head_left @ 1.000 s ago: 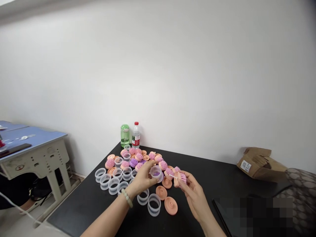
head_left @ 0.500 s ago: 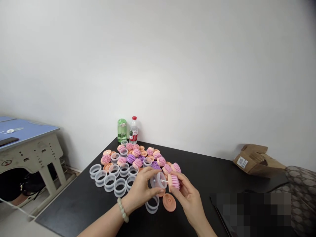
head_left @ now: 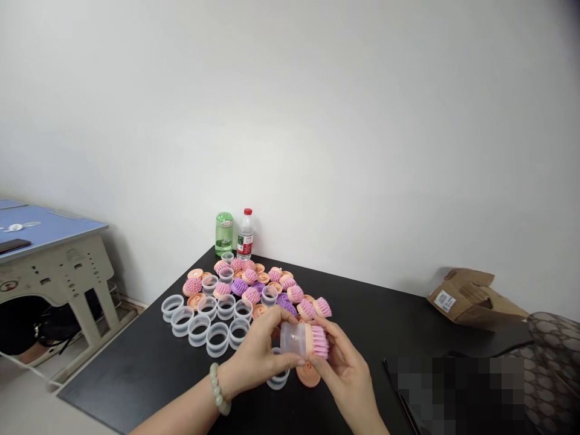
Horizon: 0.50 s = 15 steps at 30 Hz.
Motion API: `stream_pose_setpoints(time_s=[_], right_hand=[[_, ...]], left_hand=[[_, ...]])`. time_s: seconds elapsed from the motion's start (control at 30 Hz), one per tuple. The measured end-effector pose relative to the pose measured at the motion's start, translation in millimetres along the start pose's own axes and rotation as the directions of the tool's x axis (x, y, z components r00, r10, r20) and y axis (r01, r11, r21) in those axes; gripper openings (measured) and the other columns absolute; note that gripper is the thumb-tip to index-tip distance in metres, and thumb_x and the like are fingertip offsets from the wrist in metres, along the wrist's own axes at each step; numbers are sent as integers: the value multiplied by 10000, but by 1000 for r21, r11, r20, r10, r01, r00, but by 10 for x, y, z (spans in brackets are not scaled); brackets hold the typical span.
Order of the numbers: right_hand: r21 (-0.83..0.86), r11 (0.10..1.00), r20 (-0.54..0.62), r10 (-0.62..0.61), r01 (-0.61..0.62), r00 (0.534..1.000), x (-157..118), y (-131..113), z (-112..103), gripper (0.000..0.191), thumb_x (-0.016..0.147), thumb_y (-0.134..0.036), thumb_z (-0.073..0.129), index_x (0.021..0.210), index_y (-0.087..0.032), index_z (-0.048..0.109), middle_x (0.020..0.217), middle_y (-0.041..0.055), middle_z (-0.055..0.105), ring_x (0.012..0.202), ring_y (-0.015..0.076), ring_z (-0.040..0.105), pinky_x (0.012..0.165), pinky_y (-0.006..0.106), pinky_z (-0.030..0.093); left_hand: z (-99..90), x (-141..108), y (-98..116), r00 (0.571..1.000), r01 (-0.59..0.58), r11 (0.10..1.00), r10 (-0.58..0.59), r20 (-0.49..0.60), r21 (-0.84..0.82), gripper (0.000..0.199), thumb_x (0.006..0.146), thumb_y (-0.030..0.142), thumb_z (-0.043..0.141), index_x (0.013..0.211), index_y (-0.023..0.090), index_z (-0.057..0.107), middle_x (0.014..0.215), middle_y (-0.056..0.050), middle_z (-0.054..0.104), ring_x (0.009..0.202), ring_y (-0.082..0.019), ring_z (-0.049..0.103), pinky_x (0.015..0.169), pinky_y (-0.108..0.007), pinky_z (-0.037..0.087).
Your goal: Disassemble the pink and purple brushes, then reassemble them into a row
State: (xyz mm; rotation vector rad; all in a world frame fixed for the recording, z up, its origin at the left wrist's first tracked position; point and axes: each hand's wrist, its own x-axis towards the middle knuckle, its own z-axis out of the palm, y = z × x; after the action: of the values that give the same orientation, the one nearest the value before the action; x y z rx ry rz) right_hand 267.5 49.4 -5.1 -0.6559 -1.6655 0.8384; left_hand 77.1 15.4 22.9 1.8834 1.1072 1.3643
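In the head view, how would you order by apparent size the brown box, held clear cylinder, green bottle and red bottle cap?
Brown box
Held clear cylinder and green bottle: too alike to rank, cylinder nearer
Red bottle cap

The brush head [head_left: 314, 342] I hold has pink bristles [head_left: 321, 342] on a peach base [head_left: 309, 340]; my cup [head_left: 293, 339] is translucent, faintly milky. My beaded bracelet [head_left: 217, 391] is pale green. I see a black tabletop [head_left: 145, 386], peach disc [head_left: 308, 377], green flask [head_left: 223, 232], red bottle cap [head_left: 248, 211], brown carton [head_left: 475, 305], and fabric [head_left: 555, 356] patterned with dark netting.

White wall [head_left: 317, 121], black table [head_left: 385, 317], blue-topped desk [head_left: 58, 232]
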Motion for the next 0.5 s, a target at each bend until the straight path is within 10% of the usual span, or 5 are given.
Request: stream_pose_setpoints(time_s=[0.5], right_hand=[[-15,996,60,-81,82,995,-31,-76,-41,421,811,-311,764,1210,-288,627,1148,77,661,1067,250,668,895,295,574]], left_hand=[[-7,10,104,991,126,945,-106,82,-300,481,693,420,832,1013,160,584,912,-6,551,723,-115,470,637,-221,376]])
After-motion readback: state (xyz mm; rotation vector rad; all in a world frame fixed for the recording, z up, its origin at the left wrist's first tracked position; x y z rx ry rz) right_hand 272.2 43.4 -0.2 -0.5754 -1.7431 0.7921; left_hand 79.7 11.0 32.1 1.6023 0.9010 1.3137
